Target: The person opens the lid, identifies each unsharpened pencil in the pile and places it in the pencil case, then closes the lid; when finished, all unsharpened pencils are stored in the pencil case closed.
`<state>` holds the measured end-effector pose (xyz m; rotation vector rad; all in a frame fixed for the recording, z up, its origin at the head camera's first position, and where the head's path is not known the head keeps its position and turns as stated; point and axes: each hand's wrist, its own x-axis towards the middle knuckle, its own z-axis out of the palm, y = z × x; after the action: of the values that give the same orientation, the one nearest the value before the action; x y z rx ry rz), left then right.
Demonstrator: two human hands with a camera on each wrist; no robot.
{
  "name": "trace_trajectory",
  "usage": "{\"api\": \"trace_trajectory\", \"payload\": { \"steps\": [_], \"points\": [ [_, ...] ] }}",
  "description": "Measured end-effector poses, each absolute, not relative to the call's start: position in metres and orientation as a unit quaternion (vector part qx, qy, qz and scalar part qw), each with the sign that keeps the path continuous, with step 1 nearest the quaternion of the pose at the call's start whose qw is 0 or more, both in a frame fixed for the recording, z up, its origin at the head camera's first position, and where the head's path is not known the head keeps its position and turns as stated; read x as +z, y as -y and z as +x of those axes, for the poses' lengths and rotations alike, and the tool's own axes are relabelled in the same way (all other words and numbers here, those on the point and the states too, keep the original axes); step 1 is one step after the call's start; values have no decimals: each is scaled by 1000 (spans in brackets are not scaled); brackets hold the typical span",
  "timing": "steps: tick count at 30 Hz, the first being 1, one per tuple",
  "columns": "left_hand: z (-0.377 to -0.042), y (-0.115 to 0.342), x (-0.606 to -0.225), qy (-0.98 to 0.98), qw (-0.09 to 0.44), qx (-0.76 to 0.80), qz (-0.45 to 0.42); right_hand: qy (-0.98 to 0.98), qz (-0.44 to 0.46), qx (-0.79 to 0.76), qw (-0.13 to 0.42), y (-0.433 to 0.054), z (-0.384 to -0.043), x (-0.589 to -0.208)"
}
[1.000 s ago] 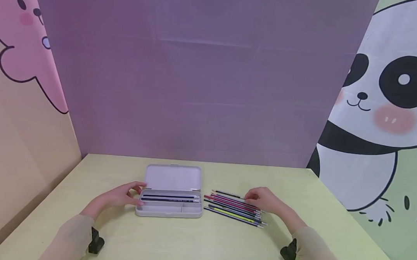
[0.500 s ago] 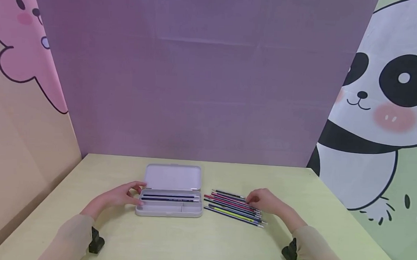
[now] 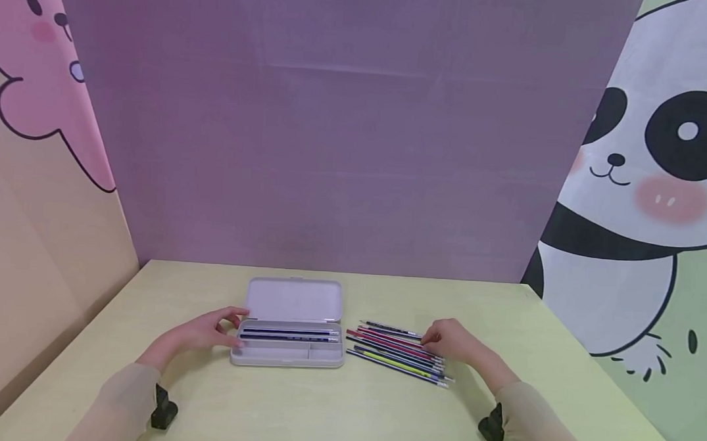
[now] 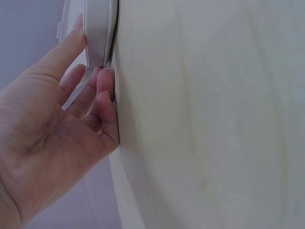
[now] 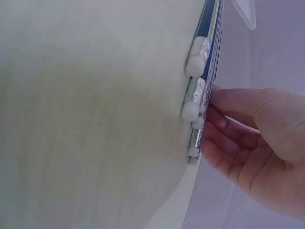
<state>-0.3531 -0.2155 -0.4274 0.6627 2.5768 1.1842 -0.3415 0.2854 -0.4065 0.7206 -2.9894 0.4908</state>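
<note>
My left hand (image 3: 205, 329) holds the left end of a pale pencil case (image 3: 270, 361), its lid (image 3: 294, 299) lying back. In the left wrist view, the thumb of the left hand (image 4: 52, 114) lies against the case's side (image 4: 97, 36) and the other fingers bend around its end. Dark pencils (image 3: 289, 338) lie in the case's long back compartment. To the right, my right hand (image 3: 451, 340) has bent fingers at the eraser ends of a row of pencils (image 3: 391, 360). In the right wrist view, the right hand (image 5: 257, 143) touches the pencils (image 5: 202, 28); its fingertips are partly hidden.
The pale wooden table (image 3: 297, 415) bears the case and the loose pencils, which are blue, red and yellow. A purple panel (image 3: 346, 128) stands at the back edge. Each wrist wears a black camera mount, such as the right one (image 3: 491, 424).
My right hand has shifted slightly right along the pencil ends, uncovering more of the farthest dark pencils. My left hand and the case have stayed put.
</note>
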Motion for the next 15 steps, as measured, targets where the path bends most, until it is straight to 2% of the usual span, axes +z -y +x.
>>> {"api": "trace_trajectory", "payload": {
  "steps": [15],
  "points": [
    [-352, 215, -427, -875, 115, 411, 229, 951, 255, 168, 37, -290, -341, -402]
  ]
}}
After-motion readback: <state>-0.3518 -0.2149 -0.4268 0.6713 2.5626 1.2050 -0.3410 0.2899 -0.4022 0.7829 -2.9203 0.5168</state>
